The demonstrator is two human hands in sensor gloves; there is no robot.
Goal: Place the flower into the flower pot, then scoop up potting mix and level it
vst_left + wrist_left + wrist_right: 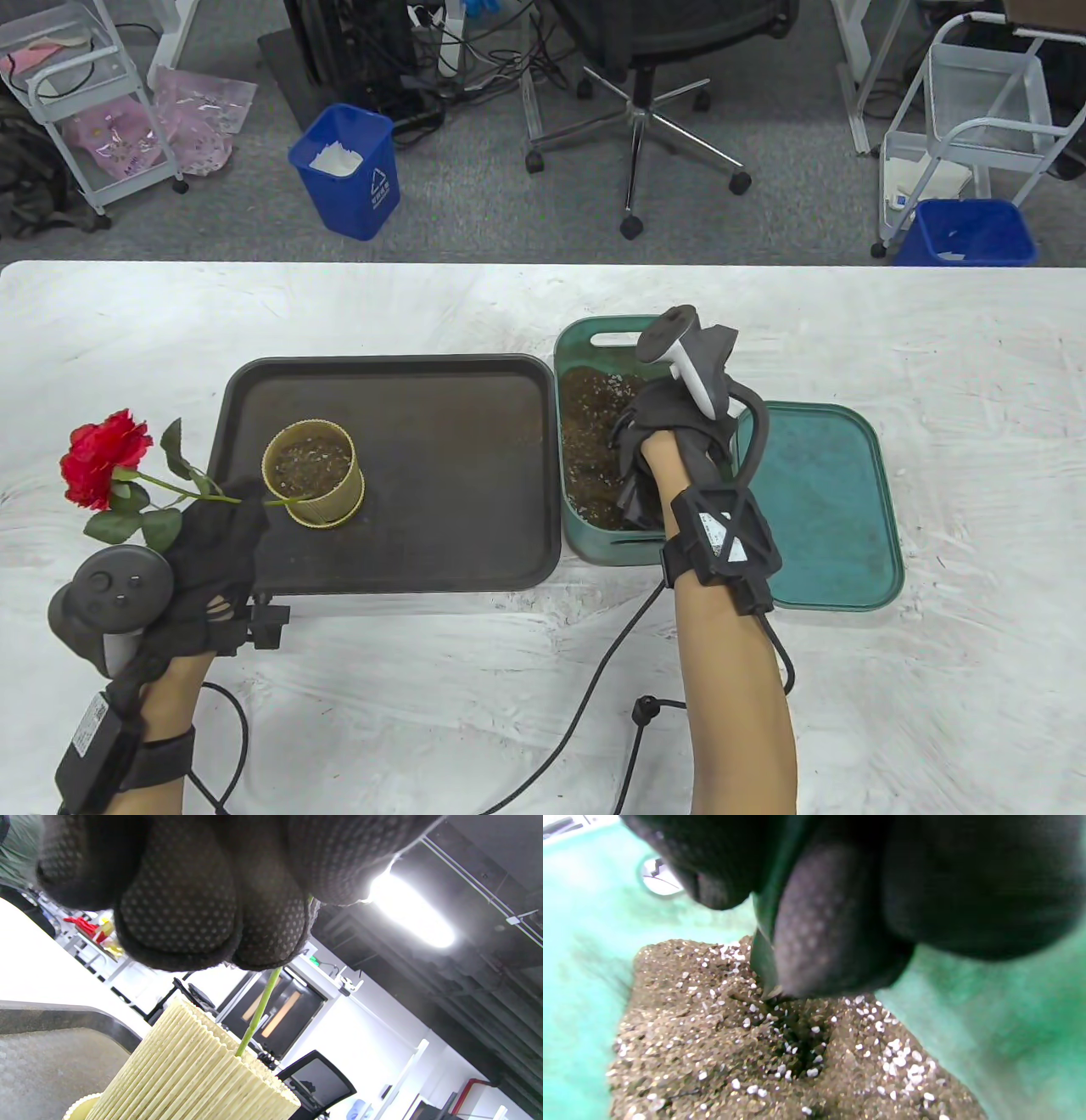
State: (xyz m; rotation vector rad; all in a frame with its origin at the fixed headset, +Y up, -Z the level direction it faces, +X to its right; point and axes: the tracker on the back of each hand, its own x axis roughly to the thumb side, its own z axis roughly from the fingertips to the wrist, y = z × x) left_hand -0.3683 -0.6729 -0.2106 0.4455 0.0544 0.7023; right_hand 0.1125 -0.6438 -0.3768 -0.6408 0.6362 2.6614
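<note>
A red rose lies almost level, its bloom out to the left of the dark tray. My left hand pinches its green stem, whose lower end meets the rim of the ribbed yellow flower pot. The pot stands on the tray with some mix inside. My right hand is down in the green bin of potting mix. Its fingers are curled round a dark green scoop whose tip digs into the mix.
A green lid lies flat to the right of the bin. Glove cables trail over the white table near the front edge. Beyond the table's far edge are blue waste bins, an office chair and wire carts.
</note>
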